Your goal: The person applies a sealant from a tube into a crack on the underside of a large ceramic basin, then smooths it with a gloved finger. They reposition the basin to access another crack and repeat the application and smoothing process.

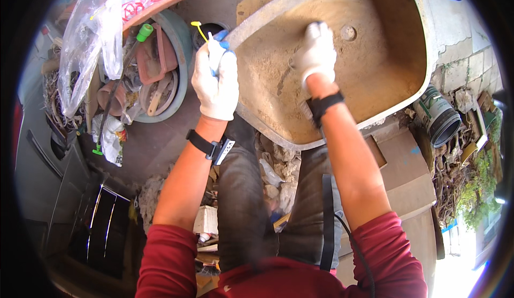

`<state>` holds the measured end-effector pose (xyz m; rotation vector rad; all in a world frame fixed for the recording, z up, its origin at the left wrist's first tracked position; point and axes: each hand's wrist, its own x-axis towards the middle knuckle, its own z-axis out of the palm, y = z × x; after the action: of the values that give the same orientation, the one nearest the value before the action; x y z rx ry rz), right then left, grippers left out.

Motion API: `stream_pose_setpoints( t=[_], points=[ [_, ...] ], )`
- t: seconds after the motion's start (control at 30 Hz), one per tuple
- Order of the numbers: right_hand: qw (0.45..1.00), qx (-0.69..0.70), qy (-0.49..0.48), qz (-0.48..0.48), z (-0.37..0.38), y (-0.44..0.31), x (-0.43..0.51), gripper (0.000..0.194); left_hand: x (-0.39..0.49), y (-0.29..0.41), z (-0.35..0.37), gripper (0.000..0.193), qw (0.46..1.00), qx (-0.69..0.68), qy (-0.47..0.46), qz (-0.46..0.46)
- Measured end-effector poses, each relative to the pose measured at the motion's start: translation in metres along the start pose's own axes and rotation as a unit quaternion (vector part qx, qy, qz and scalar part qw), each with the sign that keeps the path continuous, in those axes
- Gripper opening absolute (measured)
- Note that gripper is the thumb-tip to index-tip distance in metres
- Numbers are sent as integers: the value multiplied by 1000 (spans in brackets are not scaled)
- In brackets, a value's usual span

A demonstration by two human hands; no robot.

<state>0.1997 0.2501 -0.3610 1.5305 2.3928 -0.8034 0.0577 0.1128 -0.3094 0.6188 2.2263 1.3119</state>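
My left hand [217, 79], in a white glove with blue on the palm side, grips a small white bottle [216, 53] with a pointed nozzle; a yellow cap on a strap [196, 24] hangs off it. A large rectangular basin [385, 41] with a pale rim lies before me, its inside coated in sandy brown dirt. Inside it is my right hand [319, 55], gloved in white, held over the basin floor left of the round drain hole [348, 32]. The fingers of that hand are blurred and face away, so whether they hold anything is hidden.
At left, a round tub [182, 61] holds pots and a trowel [154, 101], beside a clear plastic bag [90, 45] and a green-handled rod [144, 32]. Cardboard [405, 177] and a black plastic pot [443, 127] lie at right, near dry roots [445, 177]. Rubble [277, 157] lies between my legs.
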Motion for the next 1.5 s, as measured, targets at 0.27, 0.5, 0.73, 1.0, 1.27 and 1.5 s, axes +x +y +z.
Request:
stream_pose_setpoints(
  t=[0.27, 0.5, 0.73, 1.0, 1.27, 1.5],
  points=[
    [963, -157, -206, -73, -5, -6, -13, 51, -2, 7, -1, 34, 1000, -14, -3, 5],
    [981, -48, -177, -54, 21, 17, -31, 58, 2, 6, 3, 30, 1000, -10, 14, -1],
    [966, -174, -189, -20, 20, -5, -28, 43, -1, 3, 1, 28, 999, -30, 12, -14],
    [991, -41, -110, 61, 2, -3, -27, 42, -2, 7, 0, 30, 998, -43, 0, -37],
    [1000, -13, -17, 10, 8, 5, -19, 42, 1, 6, 0, 35, 1000, 7, -2, 5],
    [993, -47, -18, -106, 5, 24, 0, 47, 15, 27, -8, 30, 962, 148, -65, 218]
  ],
)
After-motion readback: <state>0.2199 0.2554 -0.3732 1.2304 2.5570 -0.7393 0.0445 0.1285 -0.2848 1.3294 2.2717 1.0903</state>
